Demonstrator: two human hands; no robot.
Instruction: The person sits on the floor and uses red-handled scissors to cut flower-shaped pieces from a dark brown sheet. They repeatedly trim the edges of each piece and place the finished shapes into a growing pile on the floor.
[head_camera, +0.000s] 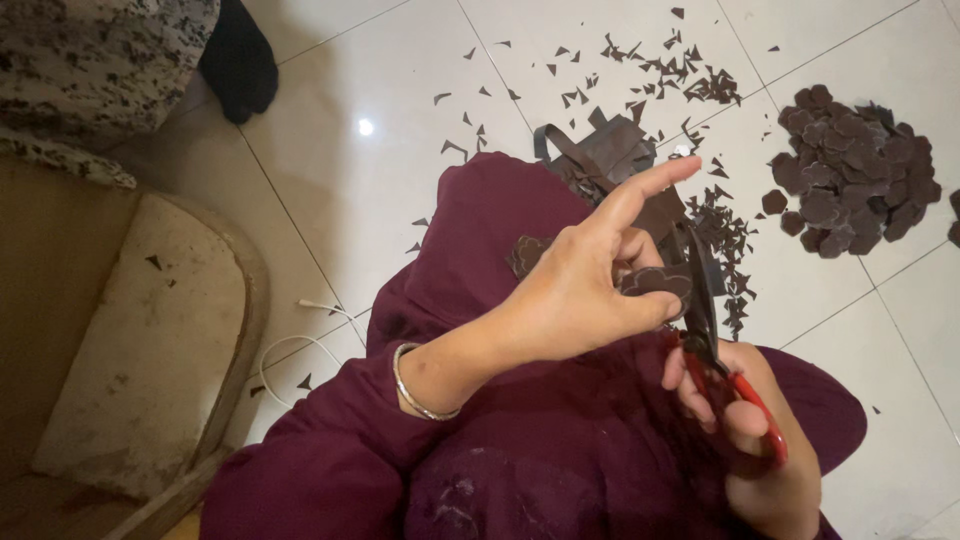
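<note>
Snipping scissors (712, 330) trim brown piece's (655, 281) edge.

Cut pieces pile (852, 170) lies right of scraps (650, 62) on floor (360, 180).

Worn on the head, aimed steeply down over a maroon-clad lap (560, 460) onto white floor tiles (350, 170). Held close to the raised left hand (590, 280); farther from the pile of cut brown pieces (850, 170). Single view only.

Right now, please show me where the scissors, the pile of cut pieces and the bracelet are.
scissors (737, 390), head view, on the red handle.
pile of cut pieces (852, 170), head view, on its middle.
bracelet (408, 388), head view, on the band at the wrist.
</note>
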